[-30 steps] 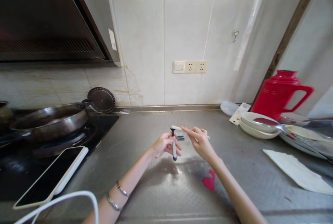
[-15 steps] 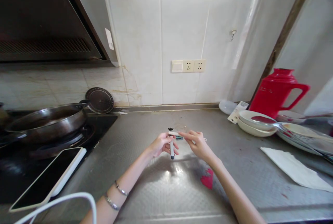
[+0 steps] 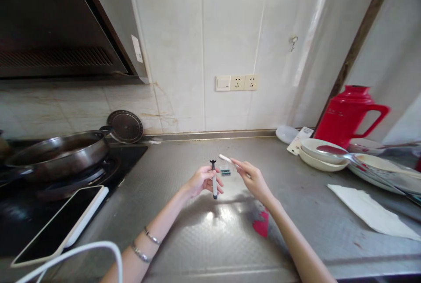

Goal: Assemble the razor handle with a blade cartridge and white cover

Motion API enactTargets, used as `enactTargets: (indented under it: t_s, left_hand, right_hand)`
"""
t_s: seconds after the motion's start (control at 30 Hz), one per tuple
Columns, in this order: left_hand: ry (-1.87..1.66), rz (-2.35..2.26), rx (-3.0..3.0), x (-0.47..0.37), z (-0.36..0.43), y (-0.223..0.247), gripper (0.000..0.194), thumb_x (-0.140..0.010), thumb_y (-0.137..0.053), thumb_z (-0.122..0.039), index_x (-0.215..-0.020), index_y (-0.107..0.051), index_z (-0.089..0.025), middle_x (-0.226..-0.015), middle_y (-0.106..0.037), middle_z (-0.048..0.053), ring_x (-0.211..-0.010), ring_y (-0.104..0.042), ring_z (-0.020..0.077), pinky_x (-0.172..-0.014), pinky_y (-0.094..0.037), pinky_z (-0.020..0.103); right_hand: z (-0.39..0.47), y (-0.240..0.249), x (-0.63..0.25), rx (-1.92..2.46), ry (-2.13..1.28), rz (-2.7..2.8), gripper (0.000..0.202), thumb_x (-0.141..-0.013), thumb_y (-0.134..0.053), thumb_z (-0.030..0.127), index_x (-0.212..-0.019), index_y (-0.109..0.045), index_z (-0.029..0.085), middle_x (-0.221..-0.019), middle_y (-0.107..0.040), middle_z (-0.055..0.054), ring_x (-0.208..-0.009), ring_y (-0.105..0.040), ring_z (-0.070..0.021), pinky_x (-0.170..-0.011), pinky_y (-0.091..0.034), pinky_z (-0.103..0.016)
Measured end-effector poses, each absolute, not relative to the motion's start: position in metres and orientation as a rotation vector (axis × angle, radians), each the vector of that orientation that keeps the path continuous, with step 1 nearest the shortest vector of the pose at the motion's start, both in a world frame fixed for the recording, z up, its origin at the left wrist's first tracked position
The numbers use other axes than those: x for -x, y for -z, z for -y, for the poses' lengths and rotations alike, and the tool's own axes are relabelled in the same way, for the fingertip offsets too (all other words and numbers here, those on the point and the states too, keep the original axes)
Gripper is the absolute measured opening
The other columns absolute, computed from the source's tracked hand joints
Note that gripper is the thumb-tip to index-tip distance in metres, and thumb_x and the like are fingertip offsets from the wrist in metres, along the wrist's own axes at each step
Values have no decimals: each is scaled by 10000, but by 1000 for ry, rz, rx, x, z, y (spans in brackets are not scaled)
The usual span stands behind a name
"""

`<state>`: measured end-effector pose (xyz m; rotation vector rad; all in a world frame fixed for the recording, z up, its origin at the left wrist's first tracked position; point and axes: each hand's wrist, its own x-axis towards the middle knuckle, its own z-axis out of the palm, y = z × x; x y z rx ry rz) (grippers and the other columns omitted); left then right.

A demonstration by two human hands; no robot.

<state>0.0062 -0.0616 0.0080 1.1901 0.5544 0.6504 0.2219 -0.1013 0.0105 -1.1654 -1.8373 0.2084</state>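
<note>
My left hand (image 3: pixel 204 181) is closed around a grey and black razor handle (image 3: pixel 215 184). The handle stands nearly upright, with its black forked top (image 3: pixel 213 161) bare. A slim white stick (image 3: pixel 225 158) is pinched in my right hand (image 3: pixel 252 180), its tip pointing left, close to the top of the razor handle but apart from it. Between the hands, a small clear case (image 3: pixel 225 171) with dark green strips lies on the steel counter (image 3: pixel 184 248). What the strips are is too small to tell for sure.
On the left are a pan (image 3: pixel 62 156) on the black stove (image 3: pixel 131 160) and a phone (image 3: pixel 59 226) with a white cable (image 3: pixel 108 244). A red thermos jug (image 3: pixel 345 116), bowls (image 3: pixel 322 164) and a white tissue (image 3: pixel 371 210) are on the right. A pink patch (image 3: pixel 261 224) lies near my right forearm.
My right hand has drawn the white stick away from the razor handle and tilted it tip upward. The clear case shows more now. My left hand has barely moved.
</note>
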Motion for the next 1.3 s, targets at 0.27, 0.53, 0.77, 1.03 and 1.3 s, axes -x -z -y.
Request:
enactTargets:
  t_s: [0.27, 0.53, 0.77, 1.03, 1.3]
  left_hand:
    - [-721, -593, -1214, -2, 60, -13, 270, -815, -507, -313, -1010, -440, -140, -752, -661, 78, -589, -671, 232, -507, -507, 321]
    - [-822, -520, -1122, -7, 61, -8, 281, -813, -479, -292, -1054, -496, -148, -597, -477, -40, -412, -498, 104, -442, -498, 299]
    - [-879, -566, -1172, -13, 62, -3, 289, -800, -494, -341, -1025, -492, -160, -618, -454, -36, -471, -492, 101, -447, -504, 281]
    - [-1034, -759, -1476, -22, 65, -1, 207, -787, -493, -357, -877, -446, -177, -584, -494, -58, -429, -512, 78, -436, -412, 192]
    - [-1048, -704, -1569, -25, 73, -2, 195, -819, -468, -358, -888, -431, -179, -561, -517, -53, -467, -546, 102, -478, -419, 213]
  right_hand:
    - [95, 1, -219, 1135, -456, 1645, 449, -864, -452, 405, -1229, -561, 169, -805, -628, -63, -657, -547, -154, -550, -452, -246]
    - [97, 7, -207, 1102, -643, 1616, 496, -851, -456, 418, -1260, -529, 147, -640, -497, 16, -441, -411, -74, -421, -413, -205]
    - [101, 2, -206, 1088, -715, 1572, 480, -851, -457, 421, -1247, -537, 162, -682, -500, 11, -433, -408, -60, -371, -403, -191]
    - [125, -7, -173, 997, -973, 1280, 452, -792, -536, 472, -1087, -547, 130, -570, -391, 63, -433, -400, -75, -319, -442, -199]
    - [149, -13, -149, 1029, -1044, 1243, 397, -792, -524, 505, -1005, -491, 172, -537, -409, 95, -307, -304, -29, -233, -278, -140]
